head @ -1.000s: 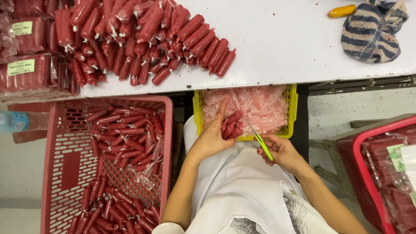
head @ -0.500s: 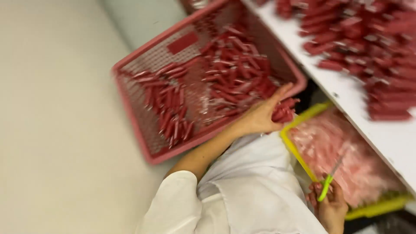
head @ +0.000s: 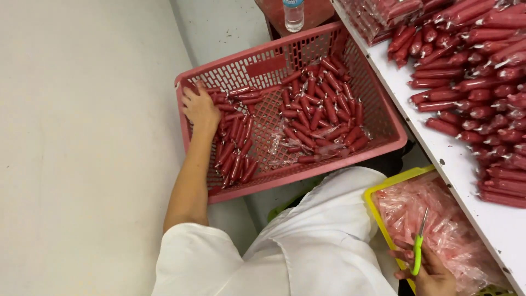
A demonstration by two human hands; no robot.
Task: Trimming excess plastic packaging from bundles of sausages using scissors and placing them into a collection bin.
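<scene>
1. Currently, the left hand (head: pixel 200 108) lies at the far-left corner of the pink basket (head: pixel 383 118), in the upper-middle of the frame, palm down with fingers curled loosely over red sausages (head: pixel 234 143) piled along that side. Whether the grip pinches one sausage cannot be told; the fingertips are hidden among them.
2. A second group of loose sausages (head: pixel 323 112) lies in the middle and right of the same basket, well apart from the left hand, with scraps of clear wrapping (head: pixel 279 149) between the two groups.
3. The right hand (head: pixel 430 271) sits at the lower right of the frame, its grip pressed together around the green handles of a pair of scissors (head: pixel 419 249). The blades point upward, shut.
4. The scissors hang over a yellow tray (head: pixel 378 214) filled with crumpled pink wrappers (head: pixel 455 230), just beside the person's white coat (head: pixel 307 246).
5. The white desk (head: pixel 466 170) runs along the right edge of the frame and carries a wide heap of red sausages (head: pixel 471 82), well apart from both hands.
6. A clear water bottle (head: pixel 293 13) stands at the top of the frame, beyond the basket.
</scene>
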